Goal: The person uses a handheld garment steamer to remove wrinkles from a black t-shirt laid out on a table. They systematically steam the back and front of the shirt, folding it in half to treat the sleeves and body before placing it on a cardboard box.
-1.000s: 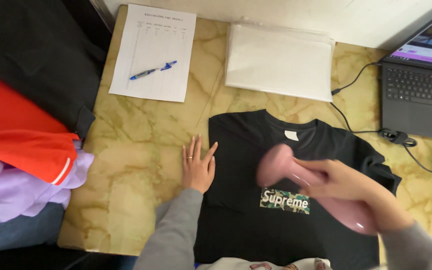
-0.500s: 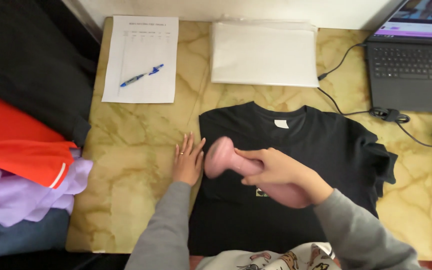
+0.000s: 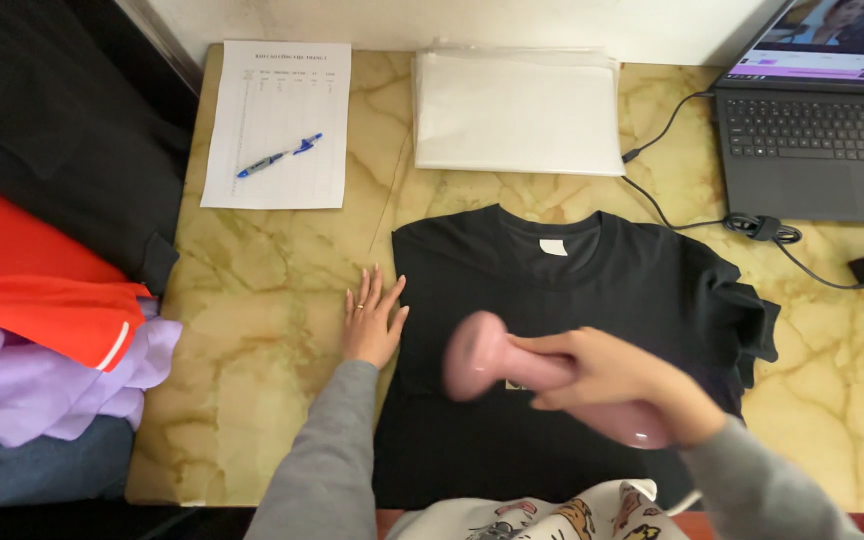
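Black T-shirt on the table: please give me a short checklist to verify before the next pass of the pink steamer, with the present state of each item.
1. Black T-shirt lies flat, front up: ok.
2. Left hand pins the shirt's edge, apart from the steamer head: ok.
3. Right hand grips the pink steamer: ok.
4. Right sleeve smooth: not ok, it is bunched.
5. Steamer head touching the cloth: cannot tell, it is blurred.
6. Laptop cable off the shirt: ok, though close to the collar.
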